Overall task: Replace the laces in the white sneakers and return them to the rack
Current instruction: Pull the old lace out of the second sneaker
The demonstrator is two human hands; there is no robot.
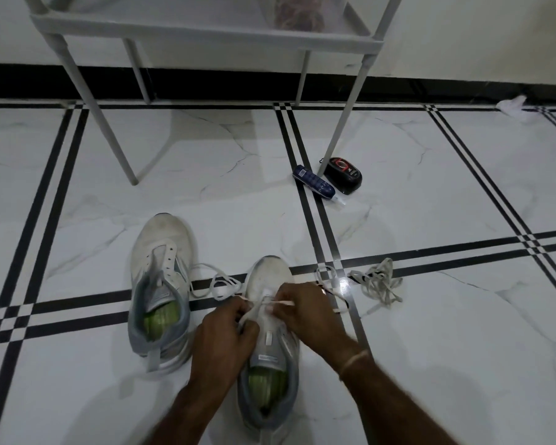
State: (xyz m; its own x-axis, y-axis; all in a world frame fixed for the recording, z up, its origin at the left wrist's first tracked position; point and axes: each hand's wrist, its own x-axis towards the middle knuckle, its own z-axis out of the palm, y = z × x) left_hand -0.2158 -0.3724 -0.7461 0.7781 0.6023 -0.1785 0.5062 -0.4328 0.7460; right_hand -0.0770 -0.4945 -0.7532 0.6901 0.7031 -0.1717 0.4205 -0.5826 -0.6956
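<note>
The floor [430,203] is showing white tile with faint grey veining, crossed by paired black stripes. The left sneaker [161,252] and right sneaker [272,274] are both showing white toes, grey collars and lime-green insoles; the lace [283,303] is showing white too. Farther off, a navy bottle [313,183] is lying beside a black case [344,175] with a red ring, near a pale grey rack [206,33] and black skirting [463,91].
</note>
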